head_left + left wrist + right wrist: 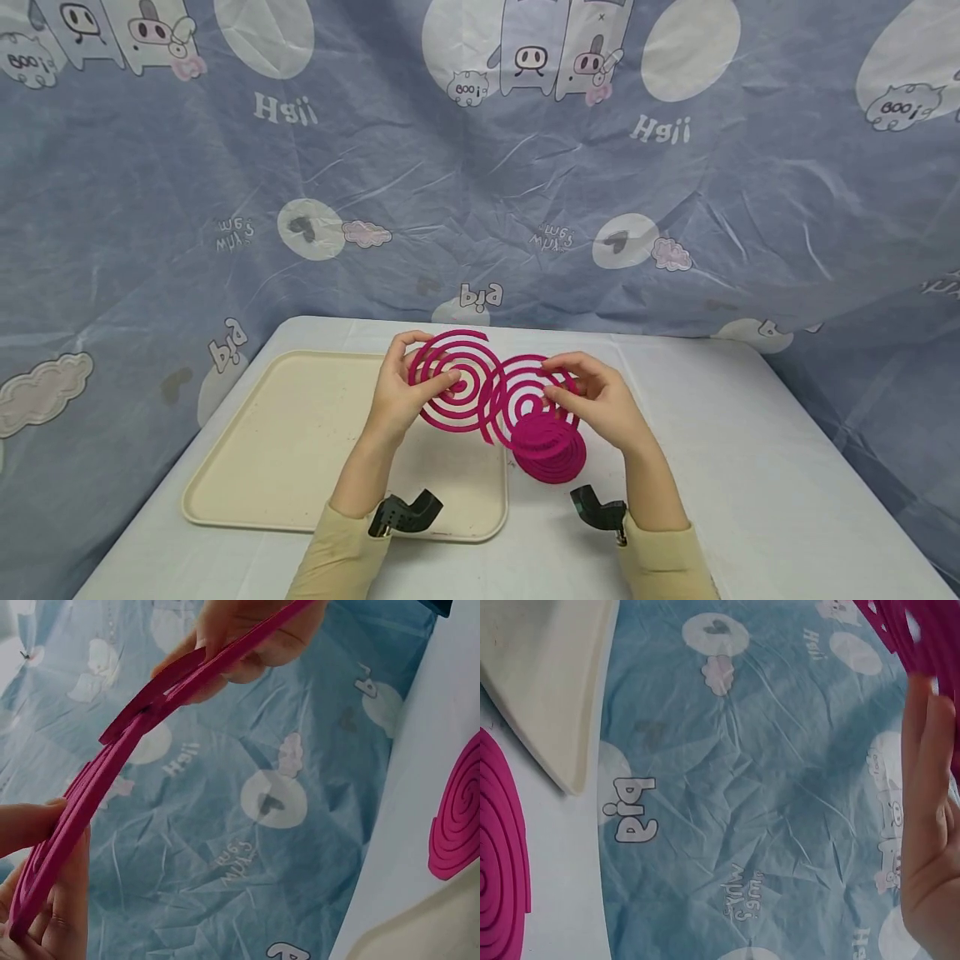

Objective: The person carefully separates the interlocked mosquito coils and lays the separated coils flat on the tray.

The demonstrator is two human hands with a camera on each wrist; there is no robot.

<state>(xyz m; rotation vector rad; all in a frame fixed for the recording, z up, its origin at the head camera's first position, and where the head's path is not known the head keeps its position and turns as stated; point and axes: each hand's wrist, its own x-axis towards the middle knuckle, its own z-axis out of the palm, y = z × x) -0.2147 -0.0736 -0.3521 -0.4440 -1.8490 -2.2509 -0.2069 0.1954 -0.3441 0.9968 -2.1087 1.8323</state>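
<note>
Gripping two interlocked pink spiral coils: left hand (405,392) pinching the left coil (453,379), right hand (600,404) pinching the right coil (525,392), above the coil stack (551,450) beside the tray's (300,450) right edge.

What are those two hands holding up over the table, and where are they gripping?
Two joined pink spiral coils. The left hand pinches the left coil near its middle; the right hand holds the right coil by its rings, above a stack of coils.

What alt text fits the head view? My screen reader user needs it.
Two hands hold a pair of interlocked pink spiral coils above a white table: left hand grips the left coil, right hand the right coil. A coil stack and beige tray lie below.
</note>
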